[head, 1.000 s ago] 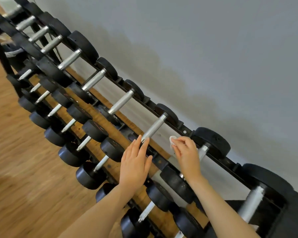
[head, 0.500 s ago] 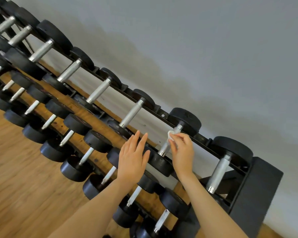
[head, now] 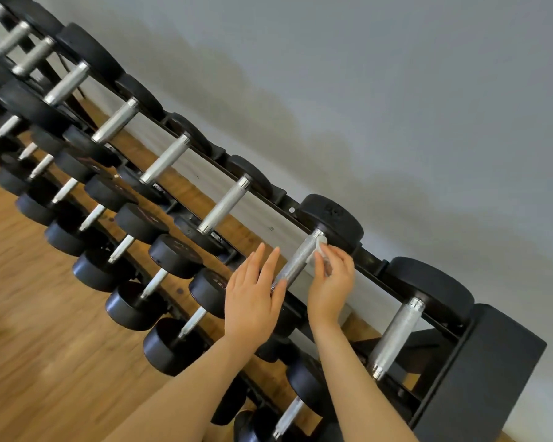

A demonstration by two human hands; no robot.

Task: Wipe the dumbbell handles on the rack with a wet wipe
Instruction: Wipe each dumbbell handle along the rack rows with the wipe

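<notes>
A black rack holds rows of black dumbbells with silver knurled handles. My right hand pinches a small white wet wipe against the upper end of one top-row handle, just below its far black head. My left hand lies flat with straight fingers over the near end of the same dumbbell, covering its near head. Further handles run up to the left, and one more handle sits to the right.
A grey wall stands close behind the rack. Lower tiers carry smaller dumbbells over a wooden floor. The rack's black end panel closes the right side.
The view has shifted along the rack to the right. My right hand moved the wipe up onto the handle's upper end; my left hand came to rest by the same handle's near end.
</notes>
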